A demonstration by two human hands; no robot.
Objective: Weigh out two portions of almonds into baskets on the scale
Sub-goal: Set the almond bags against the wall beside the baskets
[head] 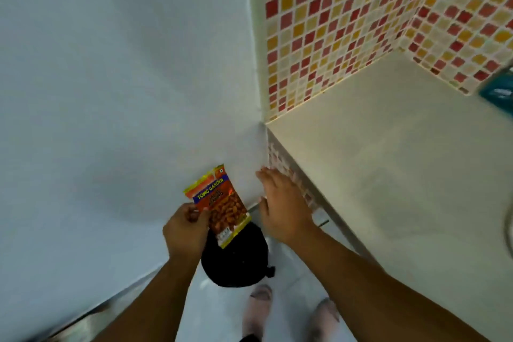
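My left hand (186, 230) pinches the left edge of a red, yellow and blue almond packet (222, 204) and holds it upright above a black bin (236, 258) on the floor. The packet shows a picture of almonds on its front. My right hand (283, 203) is open with its fingers straight, held in the air just right of the packet, beside the counter's front edge. No scale and no baskets are in view.
A cream counter (388, 161) runs along the right, backed by red and yellow mosaic tiles (347, 22). A teal object (498, 89) sits at its far right edge. A white wall (111, 91) fills the left. My feet (258, 311) stand on the pale floor.
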